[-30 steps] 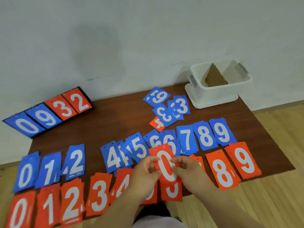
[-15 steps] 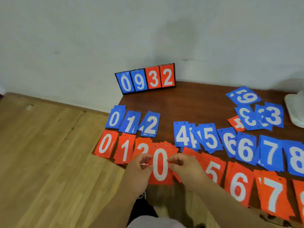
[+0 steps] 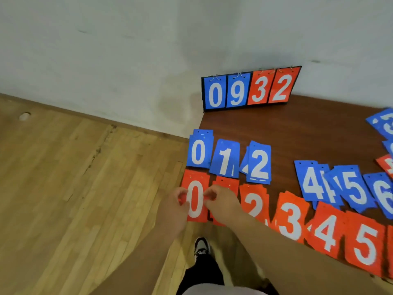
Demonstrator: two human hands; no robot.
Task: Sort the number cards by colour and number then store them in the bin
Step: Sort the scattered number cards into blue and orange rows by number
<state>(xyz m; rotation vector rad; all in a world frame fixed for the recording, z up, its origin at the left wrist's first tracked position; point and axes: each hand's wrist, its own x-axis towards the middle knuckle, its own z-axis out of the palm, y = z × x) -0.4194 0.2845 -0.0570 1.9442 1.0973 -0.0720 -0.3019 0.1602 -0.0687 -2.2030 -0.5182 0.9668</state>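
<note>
Pinched the left edge of a red 0 card [image 3: 195, 202] with the left hand [image 3: 177, 207], thumb and fingers closed on it. Held it face up at the near left corner of the table [image 3: 319, 128], over the red 0 pile [image 3: 194, 177] and just near of the blue 0 pile [image 3: 200, 149]. Touching the pile or just above it: could not tell. Pinched the card's right edge with the right hand [image 3: 221, 206], fingertips together, covering much of the red 1 pile [image 3: 226, 182].

Judged as the sorting step, with this 0 going to its matching pile. Next called for lowering the card square onto the pile and releasing both pinches without shifting the cards beneath. After that, probably the loose cards [image 3: 382, 124] at the far right. Storing not yet begun; bin out of view.
</note>
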